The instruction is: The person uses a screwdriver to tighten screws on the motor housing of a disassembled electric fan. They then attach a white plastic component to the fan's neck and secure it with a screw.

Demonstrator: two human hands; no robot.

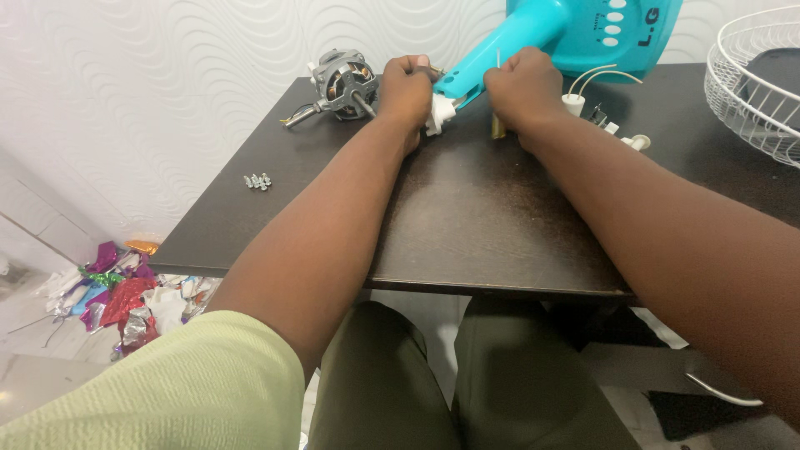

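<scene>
Fan stand (500, 46), turquoise, lies at the table's (467, 225) far edge. Nearer us sit loose screws (257, 181). Our left hand (406, 87) clenches the stand's end (white bits poke out); our right hand (525, 87) grips a yellow-handled tool (498, 127). Beyond lie the motor (343, 82) and grille (758, 83).

The table's (467, 225) middle and near edge lie open. Along the far edge stand obstacles: a fan motor (343, 82) left of centre, a turquoise fan stand (575, 29), small white parts (621, 132), and a wire guard (754, 79) at the right corner. Loose screws (257, 181) sit near the left edge.
</scene>
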